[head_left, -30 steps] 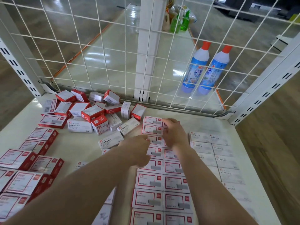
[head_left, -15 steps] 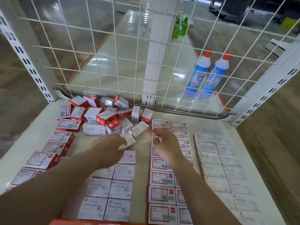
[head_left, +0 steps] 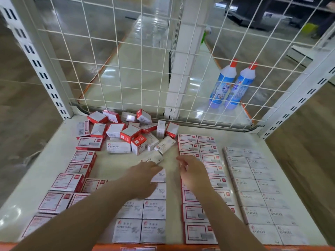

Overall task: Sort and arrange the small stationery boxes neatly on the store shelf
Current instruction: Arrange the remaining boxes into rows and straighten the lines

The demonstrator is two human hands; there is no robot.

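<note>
White shelf [head_left: 235,140] backed by wire mesh already carries neat rows of stationery boxes [head_left: 253,185] on the right and front, while a jumbled heap [head_left: 126,131] at the back awaits sorting, and both hands, left [head_left: 143,178] and right [head_left: 194,173], hover loosely open, empty.

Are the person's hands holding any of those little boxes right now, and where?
Nothing is held. The left hand and right hand hover open over the neat rows, just short of a loose white cardboard staples box lying on the shelf.
</note>
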